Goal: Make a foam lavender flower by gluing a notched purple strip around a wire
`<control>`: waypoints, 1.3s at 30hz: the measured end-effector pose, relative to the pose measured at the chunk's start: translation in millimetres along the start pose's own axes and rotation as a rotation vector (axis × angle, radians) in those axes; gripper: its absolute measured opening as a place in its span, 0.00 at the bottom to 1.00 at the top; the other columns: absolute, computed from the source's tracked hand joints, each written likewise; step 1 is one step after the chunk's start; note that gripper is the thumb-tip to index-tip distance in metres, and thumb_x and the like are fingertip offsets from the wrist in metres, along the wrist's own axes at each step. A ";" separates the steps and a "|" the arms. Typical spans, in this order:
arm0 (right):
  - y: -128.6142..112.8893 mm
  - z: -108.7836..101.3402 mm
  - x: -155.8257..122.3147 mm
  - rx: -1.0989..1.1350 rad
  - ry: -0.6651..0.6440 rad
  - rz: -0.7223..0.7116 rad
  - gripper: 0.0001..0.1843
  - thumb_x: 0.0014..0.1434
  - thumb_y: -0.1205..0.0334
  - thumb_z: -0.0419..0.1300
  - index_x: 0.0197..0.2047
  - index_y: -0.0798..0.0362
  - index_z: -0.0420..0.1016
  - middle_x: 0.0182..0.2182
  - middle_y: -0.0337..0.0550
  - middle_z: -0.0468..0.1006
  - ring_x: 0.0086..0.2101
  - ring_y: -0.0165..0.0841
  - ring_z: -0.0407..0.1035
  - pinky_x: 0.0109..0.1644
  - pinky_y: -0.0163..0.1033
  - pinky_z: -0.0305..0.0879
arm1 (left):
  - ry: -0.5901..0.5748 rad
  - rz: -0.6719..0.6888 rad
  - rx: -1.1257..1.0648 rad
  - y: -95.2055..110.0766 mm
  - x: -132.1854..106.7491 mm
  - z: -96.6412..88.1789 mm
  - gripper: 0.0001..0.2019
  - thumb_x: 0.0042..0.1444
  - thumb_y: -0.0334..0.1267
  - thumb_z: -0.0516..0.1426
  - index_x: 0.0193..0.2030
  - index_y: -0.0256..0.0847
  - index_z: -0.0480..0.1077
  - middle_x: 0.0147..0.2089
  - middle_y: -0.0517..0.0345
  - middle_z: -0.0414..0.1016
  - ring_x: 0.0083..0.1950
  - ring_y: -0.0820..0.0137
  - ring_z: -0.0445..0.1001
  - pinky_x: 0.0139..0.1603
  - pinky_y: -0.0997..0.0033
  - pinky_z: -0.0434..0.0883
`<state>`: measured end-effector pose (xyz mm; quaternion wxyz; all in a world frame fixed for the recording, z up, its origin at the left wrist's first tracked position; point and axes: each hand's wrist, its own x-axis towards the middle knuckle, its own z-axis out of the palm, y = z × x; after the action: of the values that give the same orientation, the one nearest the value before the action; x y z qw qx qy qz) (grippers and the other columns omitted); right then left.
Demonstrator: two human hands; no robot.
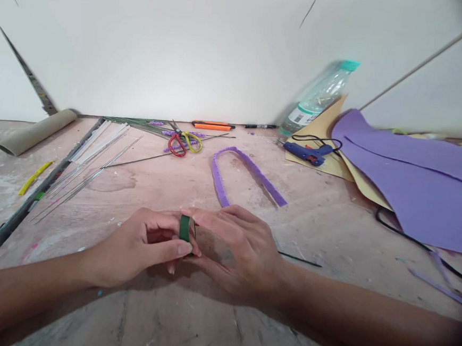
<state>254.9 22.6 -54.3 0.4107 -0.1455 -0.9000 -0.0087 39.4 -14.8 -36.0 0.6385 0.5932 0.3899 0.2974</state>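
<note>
My left hand (141, 246) grips a small roll of dark green tape (185, 228) between thumb and fingers. Close against it, my right hand (241, 248) has its fingertips meeting at the roll's right side. A thin dark green wire (300, 259) sticks out to the right from behind my right hand; its other end is hidden by the fingers. Just beyond the hands, a purple strip with a fringed edge (251, 169) lies bent in a loop on the table.
Scissors with red and yellow handles (183, 142) lie at the back beside green wires and an orange cutter (214, 125). Glue sticks (97, 144) and metal wires are left. At right are a blue glue gun (308, 152), a bottle (320, 100) and purple sheets (414, 182). A cardboard tube (38, 131) lies far left.
</note>
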 end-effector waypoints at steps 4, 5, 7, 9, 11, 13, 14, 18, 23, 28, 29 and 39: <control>1.9 0.2 -1.0 0.009 -0.013 -0.005 0.20 0.66 0.62 0.62 0.58 0.56 0.62 0.49 0.54 0.83 0.43 0.35 0.81 0.41 0.41 0.71 | -0.026 -0.011 0.000 -0.9 0.2 -0.8 0.15 0.61 0.47 0.62 0.37 0.35 0.77 0.33 0.57 0.71 0.30 0.73 0.66 0.28 0.74 0.62; 2.0 0.3 -0.8 0.009 -0.014 -0.002 0.20 0.66 0.63 0.61 0.58 0.55 0.62 0.49 0.53 0.83 0.44 0.35 0.81 0.42 0.41 0.72 | -0.035 -0.011 -0.005 -1.4 0.6 -1.0 0.13 0.61 0.46 0.63 0.36 0.35 0.77 0.32 0.57 0.71 0.30 0.73 0.66 0.28 0.74 0.62; 2.0 0.8 -0.4 0.012 -0.007 0.002 0.20 0.65 0.64 0.60 0.58 0.55 0.62 0.47 0.51 0.84 0.43 0.35 0.80 0.41 0.41 0.72 | -0.053 0.008 -0.024 -2.4 1.1 -1.1 0.10 0.60 0.42 0.64 0.36 0.35 0.76 0.31 0.59 0.71 0.31 0.73 0.66 0.31 0.74 0.63; 1.9 1.4 -0.2 0.016 -0.008 -0.003 0.20 0.64 0.66 0.59 0.58 0.55 0.62 0.48 0.51 0.83 0.43 0.36 0.80 0.41 0.41 0.72 | -0.078 0.039 -0.047 -3.3 0.7 -1.2 0.09 0.59 0.41 0.65 0.37 0.35 0.77 0.33 0.58 0.72 0.35 0.71 0.67 0.36 0.73 0.64; 1.5 1.9 0.0 0.016 -0.015 -0.013 0.20 0.64 0.67 0.59 0.58 0.55 0.63 0.50 0.52 0.83 0.43 0.36 0.80 0.40 0.41 0.71 | -0.088 0.033 -0.070 -4.0 -0.3 -1.1 0.12 0.60 0.44 0.64 0.39 0.35 0.78 0.34 0.57 0.73 0.35 0.71 0.68 0.36 0.73 0.64; 1.2 2.3 0.3 0.013 -0.011 -0.027 0.19 0.64 0.67 0.60 0.57 0.55 0.64 0.50 0.51 0.83 0.43 0.36 0.80 0.39 0.40 0.71 | -0.064 0.001 -0.075 -4.5 -1.2 -1.2 0.16 0.63 0.49 0.61 0.39 0.35 0.78 0.31 0.57 0.73 0.30 0.73 0.67 0.30 0.75 0.62; 1.0 2.4 0.5 0.012 -0.002 -0.032 0.18 0.64 0.66 0.61 0.57 0.55 0.64 0.50 0.51 0.83 0.43 0.36 0.80 0.39 0.40 0.71 | -0.043 -0.010 -0.072 -4.5 -1.4 -1.2 0.18 0.64 0.51 0.59 0.38 0.35 0.78 0.28 0.58 0.72 0.28 0.74 0.65 0.27 0.76 0.60; 0.7 2.3 1.4 -0.004 0.001 -0.014 0.20 0.64 0.64 0.63 0.56 0.54 0.65 0.49 0.50 0.83 0.43 0.37 0.80 0.40 0.41 0.70 | 0.012 0.009 -0.104 -4.2 0.0 -0.9 0.17 0.65 0.50 0.59 0.38 0.36 0.76 0.26 0.61 0.71 0.25 0.76 0.66 0.25 0.78 0.59; 1.0 1.5 2.3 -0.054 -0.080 0.032 0.16 0.65 0.63 0.59 0.56 0.55 0.66 0.51 0.50 0.81 0.44 0.39 0.78 0.44 0.44 0.71 | 0.029 0.030 -0.120 -2.4 2.0 0.8 0.16 0.64 0.49 0.61 0.36 0.35 0.75 0.24 0.64 0.70 0.22 0.79 0.63 0.23 0.79 0.58; 0.4 1.3 2.2 -0.045 -0.084 0.052 0.16 0.65 0.61 0.60 0.54 0.54 0.68 0.49 0.49 0.80 0.44 0.37 0.77 0.46 0.43 0.71 | 0.032 0.034 -0.081 -1.9 2.3 1.7 0.19 0.63 0.52 0.61 0.33 0.35 0.73 0.23 0.64 0.68 0.22 0.79 0.63 0.23 0.78 0.58; 0.1 1.2 2.3 -0.043 -0.077 0.046 0.15 0.65 0.60 0.60 0.53 0.54 0.68 0.48 0.49 0.81 0.43 0.36 0.77 0.45 0.42 0.71 | 0.030 0.018 -0.078 -2.9 2.0 1.4 0.19 0.62 0.52 0.62 0.33 0.35 0.72 0.23 0.64 0.68 0.22 0.78 0.63 0.23 0.78 0.58; -0.6 1.3 0.7 -0.024 -0.045 0.064 0.14 0.65 0.61 0.60 0.53 0.54 0.68 0.47 0.48 0.81 0.42 0.36 0.76 0.45 0.42 0.72 | -0.001 0.006 -0.252 -8.5 0.4 -0.2 0.12 0.64 0.45 0.62 0.37 0.37 0.76 0.30 0.61 0.74 0.21 0.82 0.66 0.22 0.80 0.58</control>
<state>253.4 22.3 -54.6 0.3889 -0.1793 -0.9037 -0.0031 38.7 -15.4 -44.5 0.7071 0.5096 0.3473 0.3459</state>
